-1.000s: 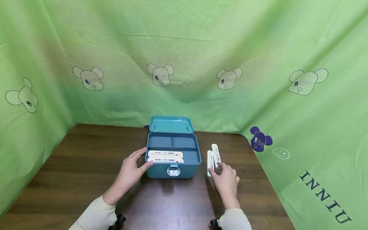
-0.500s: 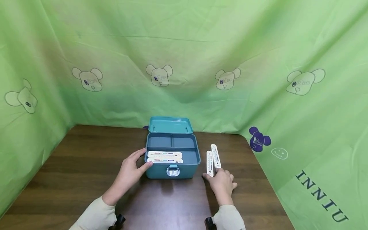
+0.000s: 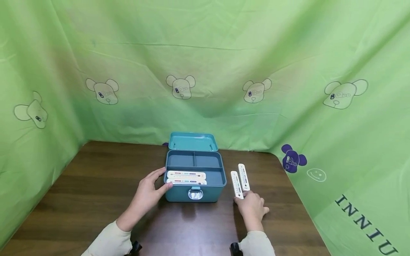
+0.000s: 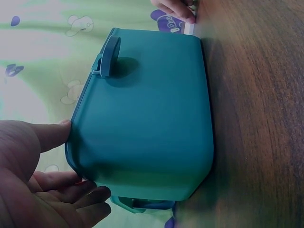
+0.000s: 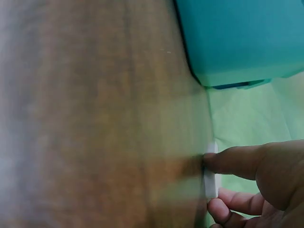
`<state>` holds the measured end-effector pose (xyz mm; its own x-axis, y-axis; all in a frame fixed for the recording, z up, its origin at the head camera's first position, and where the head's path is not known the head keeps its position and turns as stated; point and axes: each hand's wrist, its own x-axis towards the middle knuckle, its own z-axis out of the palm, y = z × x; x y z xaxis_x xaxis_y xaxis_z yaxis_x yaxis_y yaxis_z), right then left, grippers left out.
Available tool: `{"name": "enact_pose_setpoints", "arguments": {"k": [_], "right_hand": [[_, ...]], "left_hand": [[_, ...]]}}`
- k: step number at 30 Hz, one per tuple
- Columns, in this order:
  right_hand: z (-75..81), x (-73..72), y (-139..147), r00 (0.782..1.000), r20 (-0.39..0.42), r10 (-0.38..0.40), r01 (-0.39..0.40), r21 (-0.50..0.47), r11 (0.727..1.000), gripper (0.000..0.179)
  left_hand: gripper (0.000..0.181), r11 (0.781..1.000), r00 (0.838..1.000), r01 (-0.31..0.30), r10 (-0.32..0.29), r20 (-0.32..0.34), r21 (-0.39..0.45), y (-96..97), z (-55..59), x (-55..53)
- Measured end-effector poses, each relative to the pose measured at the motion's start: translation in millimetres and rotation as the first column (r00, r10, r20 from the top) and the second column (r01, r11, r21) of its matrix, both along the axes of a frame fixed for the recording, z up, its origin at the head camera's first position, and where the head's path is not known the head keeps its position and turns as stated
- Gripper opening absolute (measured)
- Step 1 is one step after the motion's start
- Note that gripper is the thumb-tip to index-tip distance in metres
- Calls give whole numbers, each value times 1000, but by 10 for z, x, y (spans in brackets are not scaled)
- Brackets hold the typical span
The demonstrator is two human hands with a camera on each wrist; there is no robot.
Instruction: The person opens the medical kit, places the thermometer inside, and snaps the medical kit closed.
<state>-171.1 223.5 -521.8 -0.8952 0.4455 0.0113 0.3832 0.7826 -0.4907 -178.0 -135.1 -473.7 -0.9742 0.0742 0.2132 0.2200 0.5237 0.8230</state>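
Note:
A teal plastic storage box (image 3: 192, 193) stands on the table with its lid (image 3: 193, 141) flipped back. Two long, flat white sticks with small printed labels (image 3: 186, 175) lie in its front compartment. My left hand (image 3: 148, 193) holds the box's front left corner, thumb at the rim and fingers along the side; the left wrist view shows this thumb (image 4: 54, 135) at the edge. Right of the box lie two more such white sticks (image 3: 243, 176), side by side. My right hand (image 3: 251, 208) pinches the near end of the left one (image 3: 236, 183) between thumb and fingers.
Two small compartments (image 3: 180, 158) sit behind the front one, split by a divider. A round clear latch (image 3: 195, 193) hangs on the box front. The brown wooden table (image 3: 96, 177) meets a green printed curtain (image 3: 205, 46) on its sides and back.
My right hand first slid to the near ends of the two outside sticks, off their sides. The left of these sticks now slants, lying more parallel to the other. The left hand stays.

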Motion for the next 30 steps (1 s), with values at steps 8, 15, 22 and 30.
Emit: {"name": "enact_pose_setpoints", "arguments": {"k": [8, 15, 22, 30], "right_hand": [[31, 55, 129, 1000, 5, -9, 9, -76, 997, 44], [79, 63, 179, 995, -97, 12, -23, -104, 994, 46], [120, 46, 210, 984, -179, 9, -30, -117, 993, 39], [224, 33, 311, 948, -312, 69, -110, -116, 987, 31]], "left_hand": [[65, 1000, 1000, 7, -7, 20, 15, 39, 0, 6], [65, 1000, 1000, 6, -6, 10, 23, 23, 11, -4], [66, 1000, 1000, 3, -4, 14, 16, -42, 8, -23], [65, 1000, 1000, 9, -9, 16, 3, -41, 10, -32]]}}
